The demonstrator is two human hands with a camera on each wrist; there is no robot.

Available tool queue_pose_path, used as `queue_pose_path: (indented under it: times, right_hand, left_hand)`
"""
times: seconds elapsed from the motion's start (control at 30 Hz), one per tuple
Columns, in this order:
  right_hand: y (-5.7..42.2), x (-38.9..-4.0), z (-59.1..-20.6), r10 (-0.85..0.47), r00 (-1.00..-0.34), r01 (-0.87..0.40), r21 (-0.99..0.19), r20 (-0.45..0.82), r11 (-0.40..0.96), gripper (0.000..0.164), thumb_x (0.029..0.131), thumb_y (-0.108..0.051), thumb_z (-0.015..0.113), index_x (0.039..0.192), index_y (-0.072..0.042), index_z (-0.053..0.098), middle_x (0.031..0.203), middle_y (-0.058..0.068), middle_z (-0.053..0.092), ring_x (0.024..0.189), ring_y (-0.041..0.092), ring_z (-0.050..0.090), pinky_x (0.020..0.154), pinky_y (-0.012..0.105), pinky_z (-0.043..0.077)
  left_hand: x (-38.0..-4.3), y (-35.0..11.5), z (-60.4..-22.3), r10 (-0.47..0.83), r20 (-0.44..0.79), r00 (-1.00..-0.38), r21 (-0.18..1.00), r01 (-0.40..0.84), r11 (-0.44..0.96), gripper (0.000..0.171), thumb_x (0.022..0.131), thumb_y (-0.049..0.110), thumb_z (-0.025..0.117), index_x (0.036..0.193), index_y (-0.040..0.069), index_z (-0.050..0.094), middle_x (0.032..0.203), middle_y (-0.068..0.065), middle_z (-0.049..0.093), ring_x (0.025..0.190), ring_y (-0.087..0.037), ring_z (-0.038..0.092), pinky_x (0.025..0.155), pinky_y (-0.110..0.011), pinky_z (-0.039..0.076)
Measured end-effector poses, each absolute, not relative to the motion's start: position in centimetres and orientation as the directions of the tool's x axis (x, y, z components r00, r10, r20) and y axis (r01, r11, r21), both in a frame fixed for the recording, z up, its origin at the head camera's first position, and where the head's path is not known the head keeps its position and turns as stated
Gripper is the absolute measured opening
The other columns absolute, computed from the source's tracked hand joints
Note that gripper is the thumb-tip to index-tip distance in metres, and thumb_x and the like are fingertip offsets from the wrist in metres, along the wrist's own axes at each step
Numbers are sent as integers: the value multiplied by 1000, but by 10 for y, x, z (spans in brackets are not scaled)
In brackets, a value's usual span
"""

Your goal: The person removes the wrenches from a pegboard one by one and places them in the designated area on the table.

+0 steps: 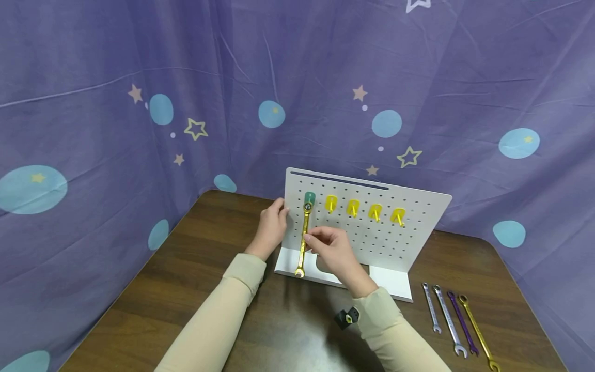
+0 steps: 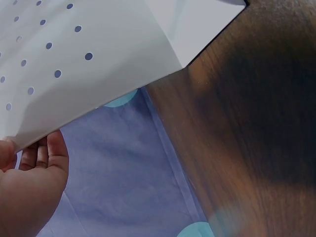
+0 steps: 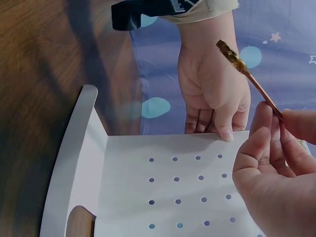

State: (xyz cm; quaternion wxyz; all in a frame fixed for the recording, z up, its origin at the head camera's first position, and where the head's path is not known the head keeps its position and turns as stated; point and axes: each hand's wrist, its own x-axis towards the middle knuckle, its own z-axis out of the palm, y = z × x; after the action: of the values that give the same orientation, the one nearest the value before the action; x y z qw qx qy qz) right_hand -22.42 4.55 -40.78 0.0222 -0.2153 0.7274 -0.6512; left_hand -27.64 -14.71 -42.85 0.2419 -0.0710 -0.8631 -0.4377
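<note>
A white pegboard (image 1: 378, 243) stands on the table, with a green hook (image 1: 309, 197) at its left end. My left hand (image 1: 273, 226) grips the board's left edge, thumb on the front face and fingers behind, as the left wrist view shows. Between thumb and fingers, my right hand (image 1: 333, 250) pinches a gold combination wrench (image 1: 304, 230) at mid-shaft. The wrench hangs nearly upright before the board, its ring end overlapping the green hook and its open end low near the base. In the right wrist view, the wrench's open end (image 3: 232, 57) sticks out past the fingers.
Several yellow hooks (image 1: 353, 207) run in a row to the right of the green one. On the table at right lie two silver wrenches (image 1: 448, 320), a purple wrench (image 1: 462, 323) and another gold wrench (image 1: 479, 330). A purple patterned curtain (image 1: 316, 62) hangs behind the table.
</note>
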Motion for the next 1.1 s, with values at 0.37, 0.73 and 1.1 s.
queue_pose_path:
  times: [0.37,0.73,1.1]
  right_hand:
    - [54,-221,-411,-343,-902,-312,-945,263,97,10,96,-7,72,99,2,75,84,10,73,78,26,69,70,33,56]
    - [70,-215,-414,-300,-933,-239,-965,199,105,12,96,-2,70,103,7,73,94,13,72,85,29,69,79,47,57]
    - [87,-215,-430,-308,-923,-272,-958,232,95,13,97,-8,71,102,4,74,90,12,73,84,33,69,78,44,57]
  left_hand:
    - [-276,-147,-428,-91,472,-877,732,332,594,11,104,3,55,94,3,54,82,-14,60,75,-28,58,66,-43,50]
    - [-278,-147,-429,-84,440,-894,747,313,587,10,106,4,53,96,3,55,85,-13,62,76,-26,57,67,-41,50]
    - [-279,-148,-431,-94,434,-896,751,302,587,10,105,4,53,96,3,55,84,-12,60,76,-26,57,67,-41,50]
